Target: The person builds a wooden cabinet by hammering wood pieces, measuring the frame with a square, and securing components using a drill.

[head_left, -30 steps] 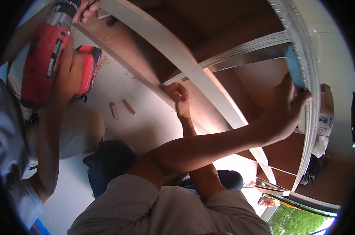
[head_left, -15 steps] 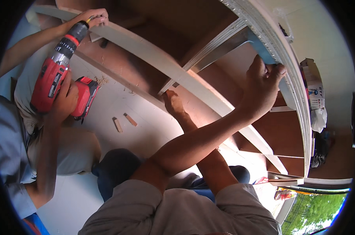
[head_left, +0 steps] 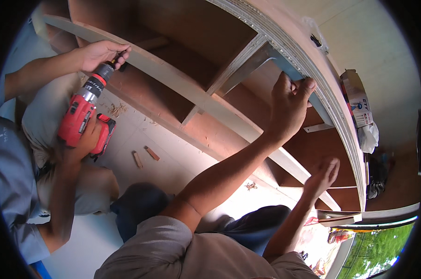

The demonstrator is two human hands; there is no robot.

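My left hand [head_left: 289, 104] reaches up to the layered plywood edge [head_left: 337, 95] of a wooden cabinet frame. Its thumb and fingers close round the edge of a blue-grey board [head_left: 285, 66] lying along the inside of that plywood. My right hand [head_left: 323, 176], slightly blurred, hangs in front of a lower right compartment. Its fingers are stretched out and it holds nothing. A pale wooden rail [head_left: 240, 118] runs diagonally across the frame, below my left hand and forearm.
At the left, a co-worker holds a red cordless drill [head_left: 75, 123], the other hand [head_left: 101, 55] at its bit. Two small wood blocks [head_left: 137, 159] and shavings [head_left: 116, 109] lie on the pale floor. A cardboard box [head_left: 357, 97] and plastic bag [head_left: 368, 137] sit beyond the plywood edge.
My right hand has left the divider by the lower rail and swung right, out from under my left arm. My left hand keeps its grip. The co-worker's drill has tilted and shifted right.
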